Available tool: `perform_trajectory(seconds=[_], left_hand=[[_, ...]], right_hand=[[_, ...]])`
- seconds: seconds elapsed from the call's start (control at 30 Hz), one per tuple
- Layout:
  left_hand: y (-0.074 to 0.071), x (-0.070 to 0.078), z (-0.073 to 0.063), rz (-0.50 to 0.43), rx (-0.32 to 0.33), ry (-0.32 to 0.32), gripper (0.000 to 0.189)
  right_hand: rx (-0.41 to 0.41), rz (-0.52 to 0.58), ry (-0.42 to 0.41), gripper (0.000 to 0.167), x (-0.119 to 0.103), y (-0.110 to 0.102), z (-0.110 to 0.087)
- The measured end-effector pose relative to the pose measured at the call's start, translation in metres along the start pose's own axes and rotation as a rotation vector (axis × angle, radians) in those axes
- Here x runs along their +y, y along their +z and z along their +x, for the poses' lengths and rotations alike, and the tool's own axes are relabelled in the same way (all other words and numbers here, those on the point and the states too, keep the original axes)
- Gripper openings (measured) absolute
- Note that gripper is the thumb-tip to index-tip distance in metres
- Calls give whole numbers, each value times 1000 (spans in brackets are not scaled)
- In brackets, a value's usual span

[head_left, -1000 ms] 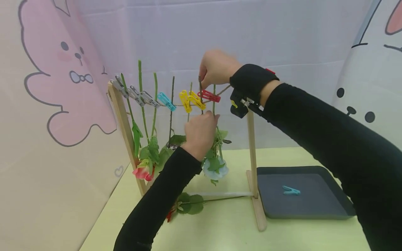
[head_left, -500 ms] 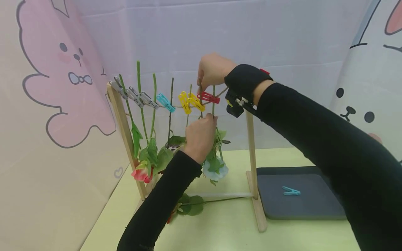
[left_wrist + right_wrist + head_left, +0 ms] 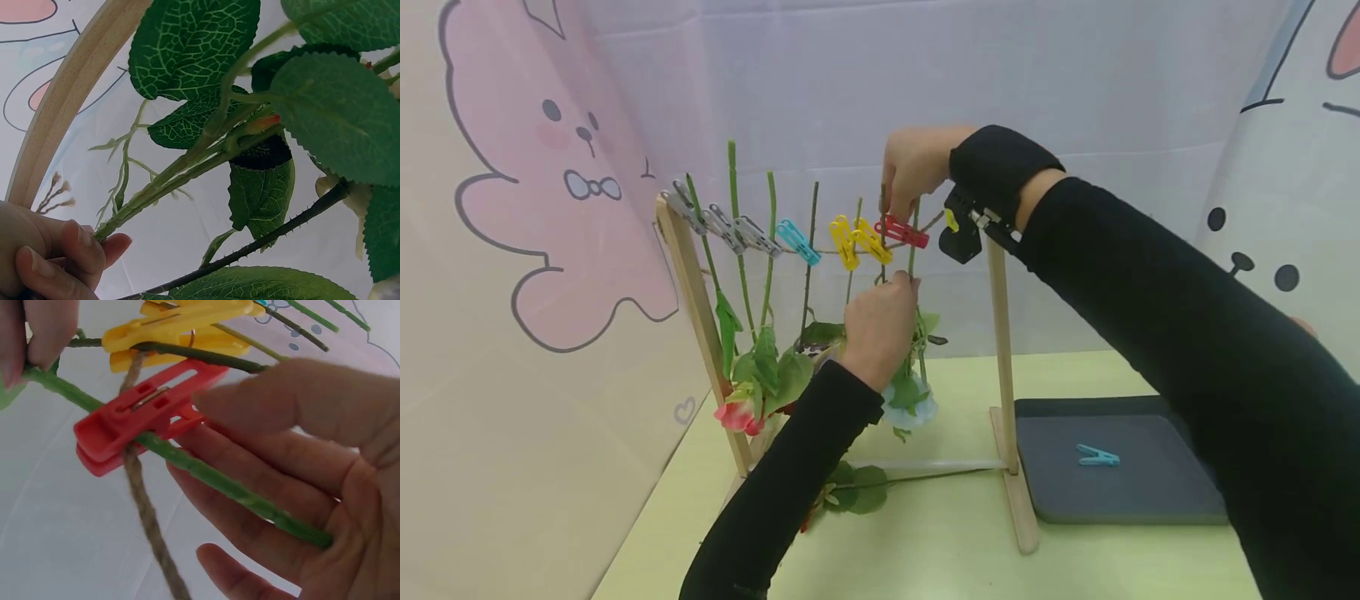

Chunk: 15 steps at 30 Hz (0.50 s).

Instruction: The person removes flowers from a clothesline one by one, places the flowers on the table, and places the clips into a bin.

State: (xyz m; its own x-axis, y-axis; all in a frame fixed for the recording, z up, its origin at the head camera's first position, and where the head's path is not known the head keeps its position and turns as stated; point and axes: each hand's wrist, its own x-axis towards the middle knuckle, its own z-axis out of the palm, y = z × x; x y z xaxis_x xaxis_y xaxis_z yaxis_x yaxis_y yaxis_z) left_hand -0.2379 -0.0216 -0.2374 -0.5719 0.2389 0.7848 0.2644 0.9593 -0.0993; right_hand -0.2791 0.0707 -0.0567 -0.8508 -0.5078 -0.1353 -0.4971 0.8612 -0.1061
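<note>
A red clothespin [image 3: 902, 232] sits on the twine [image 3: 150, 519], clipped over a green flower stem [image 3: 219, 481]. My right hand [image 3: 917, 162] is at its handle end, thumb on one side and fingers behind, pinching it; the stem's cut end runs across the palm in the right wrist view. Lower down, my left hand [image 3: 880, 329] pinches the same green stem [image 3: 144, 197] between thumb and fingers. Below that hand hangs a light blue flower [image 3: 912, 404] with green leaves [image 3: 194, 50]. Just left of the red clothespin are two yellow clothespins [image 3: 871, 242] on dark stems.
Grey clothespins [image 3: 722, 229] and a blue clothespin [image 3: 797, 242] hold more upside-down flowers along the twine. The wooden frame [image 3: 1000, 350] stands on the table. A leafy stem [image 3: 868, 490] lies at its base. Right of it, a dark tray [image 3: 1120, 500] holds a blue clothespin [image 3: 1097, 456].
My right hand has shifted slightly right and down, from beside the dark stem's top onto the red clothespin. The blue flower has swung a little left. My left hand keeps its place.
</note>
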Motion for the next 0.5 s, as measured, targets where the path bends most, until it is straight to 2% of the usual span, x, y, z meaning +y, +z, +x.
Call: perform_trajectory(seconds=[0.1, 0.33, 0.5], left_hand=[[-1, 1, 1, -7, -3, -6, 30], [-2, 1, 0, -2, -14, -27, 31], [-2, -1, -1, 3, -21, -32, 30]], right_hand=[[-13, -6, 0, 30, -3, 1, 0], [107, 32, 4, 23, -5, 12, 1], [137, 44, -4, 21, -2, 15, 0]])
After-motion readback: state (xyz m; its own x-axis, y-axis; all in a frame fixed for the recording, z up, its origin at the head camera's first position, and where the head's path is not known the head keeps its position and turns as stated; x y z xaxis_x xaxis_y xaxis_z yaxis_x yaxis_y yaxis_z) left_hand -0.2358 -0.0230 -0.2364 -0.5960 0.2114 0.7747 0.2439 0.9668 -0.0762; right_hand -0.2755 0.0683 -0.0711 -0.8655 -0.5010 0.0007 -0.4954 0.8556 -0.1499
